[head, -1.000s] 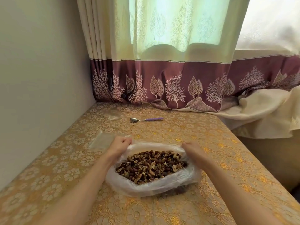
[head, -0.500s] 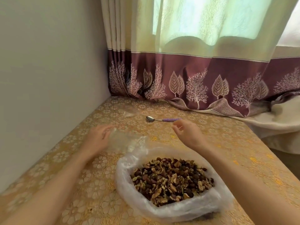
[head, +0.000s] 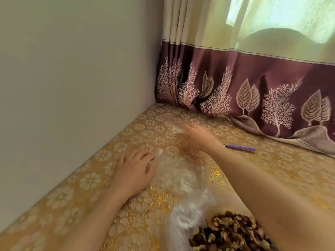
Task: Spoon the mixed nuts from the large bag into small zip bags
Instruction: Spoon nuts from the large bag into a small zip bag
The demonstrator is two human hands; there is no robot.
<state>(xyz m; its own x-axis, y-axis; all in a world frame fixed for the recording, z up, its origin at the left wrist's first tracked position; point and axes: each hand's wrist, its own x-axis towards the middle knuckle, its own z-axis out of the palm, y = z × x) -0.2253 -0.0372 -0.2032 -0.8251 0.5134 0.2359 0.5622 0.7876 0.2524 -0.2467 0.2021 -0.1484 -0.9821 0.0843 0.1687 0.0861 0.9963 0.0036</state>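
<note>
The large clear bag (head: 183,216) of mixed nuts (head: 233,232) lies open at the bottom right, partly under my right forearm. A small clear zip bag (head: 177,173) lies flat beyond it. My left hand (head: 134,171) rests on that bag's left edge with its fingers spread flat. A second small zip bag (head: 172,124) lies farther back near the wall corner. My right hand (head: 197,136), blurred, reaches over to it with fingers stretched out, touching its near edge. The spoon's purple handle (head: 241,147) shows behind my right wrist; its bowl is hidden.
The table has a gold floral cloth (head: 90,180). A plain wall (head: 72,78) runs along the left edge. A maroon and cream curtain (head: 253,84) hangs at the back and drapes onto the table at the right.
My view swung left and down. My right hand moved from above the spoon across to the far small zip bag. My left hand stays at the nearer small bag.
</note>
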